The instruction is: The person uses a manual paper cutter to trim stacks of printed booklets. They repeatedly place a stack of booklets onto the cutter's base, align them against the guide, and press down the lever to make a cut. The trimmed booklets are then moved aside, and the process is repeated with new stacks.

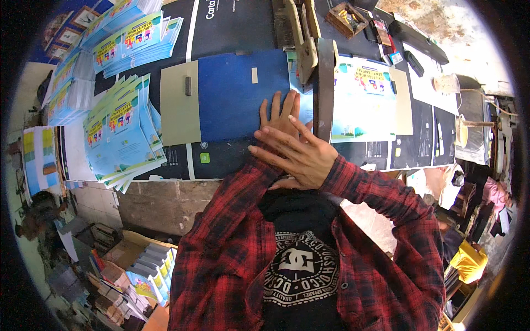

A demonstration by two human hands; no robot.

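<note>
My left hand [280, 112] lies flat, fingers apart, on the right edge of a dark blue cover [232, 94] on the workbench. My right hand [295, 153] is crossed over it, fingers spread and pointing left, pressing on the back of the left hand. Neither hand holds anything. Just right of the hands a dark upright bar [325, 83] of a press or cutter stands over a light-blue printed booklet [364, 102]. A tan cardboard sheet [179, 105] pokes out from under the blue cover on its left.
Fanned stacks of light-blue booklets lie at the left [121, 135] and upper left [132, 36]. A wooden box of small tools [346, 18] sits at the back. Cartons of books [149, 270] stand on the floor at lower left. Another person in yellow [469, 260] is at lower right.
</note>
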